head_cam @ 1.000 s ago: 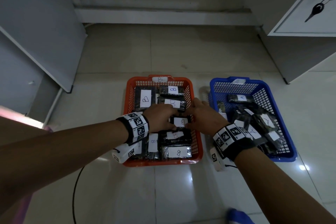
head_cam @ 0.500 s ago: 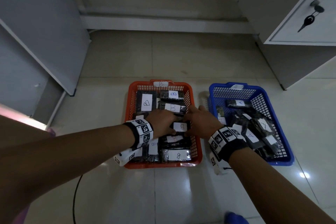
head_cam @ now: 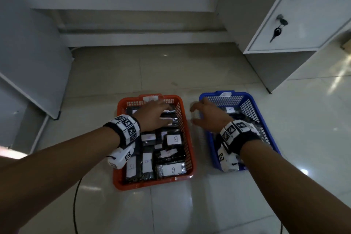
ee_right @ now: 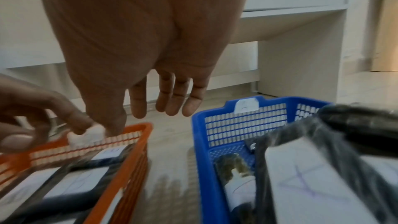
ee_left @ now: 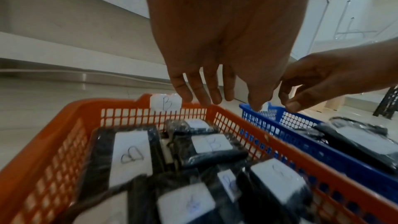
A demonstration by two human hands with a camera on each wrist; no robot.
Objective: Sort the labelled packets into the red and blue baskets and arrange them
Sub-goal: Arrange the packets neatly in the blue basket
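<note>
The red basket stands on the floor, packed with black packets labelled B. To its right, the blue basket holds black packets labelled A, lying loosely across one another. My left hand hovers over the red basket's far end with its fingers hanging straight near the rim's B tag, holding nothing. My right hand floats above the gap between the baskets, by the blue basket's left rim, with relaxed, empty fingers.
A white cabinet with a key in its lock rises at the right. A grey panel leans at the left. A black cable loops over the glossy tiled floor in front of the red basket.
Both hands have let go of the B packet in the middle of the red basket and moved toward the baskets' far ends. The right hand has shifted right toward the blue basket.
</note>
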